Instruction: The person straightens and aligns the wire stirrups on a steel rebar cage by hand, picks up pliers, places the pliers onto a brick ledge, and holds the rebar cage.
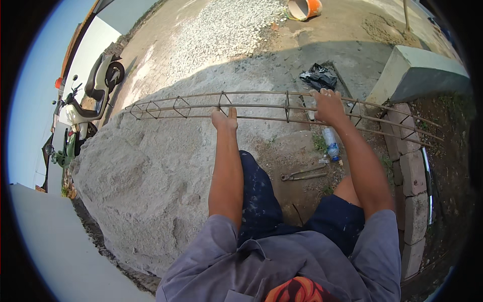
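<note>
A long rebar cage (256, 106), made of thin rusty bars tied with square stirrups, stretches crosswise in front of me. It reaches from above the grey sand heap at left to above the block edging at right. My left hand (225, 119) is closed around a lower bar near the middle. Farther right, my right hand (329, 107) grips the cage from above, fingers wrapped over the top bar. On the ground beneath lie a pair of long-handled pincers (304, 174) and a plastic bottle (331, 144).
A big sand heap (136, 186) fills the left, with white gravel (226, 35) beyond. Scooters (98, 88) stand far left. A black plastic bag (319, 76), an orange bucket (305, 9), a pale concrete wall (420, 75) and block edging (415, 201) lie to the right.
</note>
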Demonstrator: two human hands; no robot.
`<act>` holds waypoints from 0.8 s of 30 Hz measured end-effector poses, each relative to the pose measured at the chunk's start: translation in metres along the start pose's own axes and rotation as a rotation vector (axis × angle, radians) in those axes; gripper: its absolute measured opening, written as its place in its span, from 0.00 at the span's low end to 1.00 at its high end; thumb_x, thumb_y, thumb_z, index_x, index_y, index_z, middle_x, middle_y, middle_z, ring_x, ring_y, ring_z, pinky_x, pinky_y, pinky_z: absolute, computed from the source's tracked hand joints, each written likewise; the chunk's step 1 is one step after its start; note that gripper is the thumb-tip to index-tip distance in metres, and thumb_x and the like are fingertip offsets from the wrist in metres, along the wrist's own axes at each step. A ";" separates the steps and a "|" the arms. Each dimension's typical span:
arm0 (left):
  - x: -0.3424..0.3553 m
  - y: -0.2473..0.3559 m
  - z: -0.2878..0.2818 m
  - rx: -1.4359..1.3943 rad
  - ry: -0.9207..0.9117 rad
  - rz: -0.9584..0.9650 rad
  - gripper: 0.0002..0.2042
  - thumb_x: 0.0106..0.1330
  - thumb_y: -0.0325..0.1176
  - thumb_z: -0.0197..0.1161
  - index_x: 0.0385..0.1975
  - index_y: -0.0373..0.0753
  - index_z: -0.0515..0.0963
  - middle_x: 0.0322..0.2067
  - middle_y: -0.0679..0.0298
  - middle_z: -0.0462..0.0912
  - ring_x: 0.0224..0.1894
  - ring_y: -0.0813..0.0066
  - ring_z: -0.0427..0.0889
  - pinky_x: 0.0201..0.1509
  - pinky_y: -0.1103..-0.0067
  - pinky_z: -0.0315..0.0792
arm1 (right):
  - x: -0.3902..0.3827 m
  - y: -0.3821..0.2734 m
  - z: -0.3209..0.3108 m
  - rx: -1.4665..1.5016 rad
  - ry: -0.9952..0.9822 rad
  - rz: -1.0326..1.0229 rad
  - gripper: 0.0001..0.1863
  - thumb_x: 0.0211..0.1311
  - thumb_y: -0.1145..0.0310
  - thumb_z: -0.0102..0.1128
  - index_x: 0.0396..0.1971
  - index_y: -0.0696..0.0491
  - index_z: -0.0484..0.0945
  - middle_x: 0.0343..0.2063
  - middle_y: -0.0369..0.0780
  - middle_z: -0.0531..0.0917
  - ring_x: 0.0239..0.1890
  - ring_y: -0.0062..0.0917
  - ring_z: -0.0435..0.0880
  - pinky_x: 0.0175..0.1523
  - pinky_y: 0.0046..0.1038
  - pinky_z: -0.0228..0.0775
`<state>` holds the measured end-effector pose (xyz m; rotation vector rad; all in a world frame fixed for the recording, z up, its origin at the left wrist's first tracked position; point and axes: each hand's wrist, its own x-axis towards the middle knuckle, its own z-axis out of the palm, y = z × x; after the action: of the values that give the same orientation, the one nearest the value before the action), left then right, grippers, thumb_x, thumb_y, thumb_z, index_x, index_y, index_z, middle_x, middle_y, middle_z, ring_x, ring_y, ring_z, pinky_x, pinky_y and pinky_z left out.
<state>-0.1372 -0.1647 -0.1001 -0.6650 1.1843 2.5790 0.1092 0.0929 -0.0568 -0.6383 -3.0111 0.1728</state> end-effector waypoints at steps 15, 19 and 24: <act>-0.126 -0.044 0.028 -0.050 -0.505 -0.171 0.20 0.76 0.37 0.50 0.60 0.29 0.62 0.59 0.52 0.59 0.54 0.57 0.71 0.59 0.63 0.75 | -0.032 0.124 -0.037 -0.103 0.420 0.035 0.32 0.41 0.77 0.62 0.54 0.45 0.79 0.43 0.37 0.80 0.52 0.32 0.76 0.62 0.38 0.59; -0.128 -0.077 0.022 0.196 -0.508 -0.358 0.28 0.74 0.44 0.54 0.61 0.25 0.59 0.55 0.54 0.66 0.56 0.56 0.72 0.54 0.69 0.75 | -0.056 0.161 -0.017 -0.211 0.394 0.311 0.30 0.39 0.70 0.72 0.50 0.41 0.81 0.49 0.33 0.80 0.59 0.27 0.73 0.67 0.44 0.52; -0.120 -0.091 0.026 0.479 -0.454 -0.438 0.28 0.71 0.44 0.57 0.61 0.28 0.61 0.50 0.56 0.68 0.53 0.55 0.77 0.46 0.70 0.76 | -0.060 0.171 -0.003 0.016 0.129 0.425 0.28 0.43 0.71 0.71 0.50 0.43 0.81 0.56 0.39 0.77 0.66 0.33 0.66 0.67 0.46 0.52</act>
<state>-0.0058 -0.0878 -0.0857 -0.1854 1.2553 1.8500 0.2324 0.2243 -0.0765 -1.2281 -2.7099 0.1655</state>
